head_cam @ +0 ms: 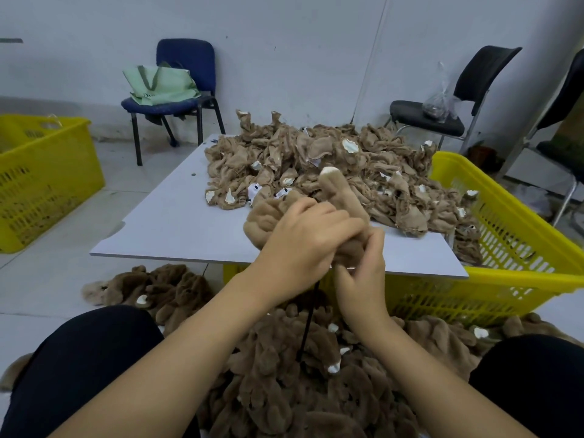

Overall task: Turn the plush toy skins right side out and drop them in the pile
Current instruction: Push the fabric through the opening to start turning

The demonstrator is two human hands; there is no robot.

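Both the left hand (pixel 311 235) and right hand (pixel 363 273) grip a half-turned tan plush toy skin (pixel 339 197) above the near edge of the grey tabletop (pixel 177 222), where hard tugging risks splitting a seam.

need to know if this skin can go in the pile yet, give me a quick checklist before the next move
1. Both hands hold the skin: ok. Left hand and right hand grip the plush toy skin.
2. Skin fully right side out: cannot tell. Fluffy pile shows on the left lobe and the raised limb; the rest is hidden by the hands.
3. Finished pile within reach: ok. Fluffy skins lie on the floor between the knees.
4. Unturned heap left: ok. Inside-out skins cover the white board.
5. Black cord clear of the skin: cannot tell.
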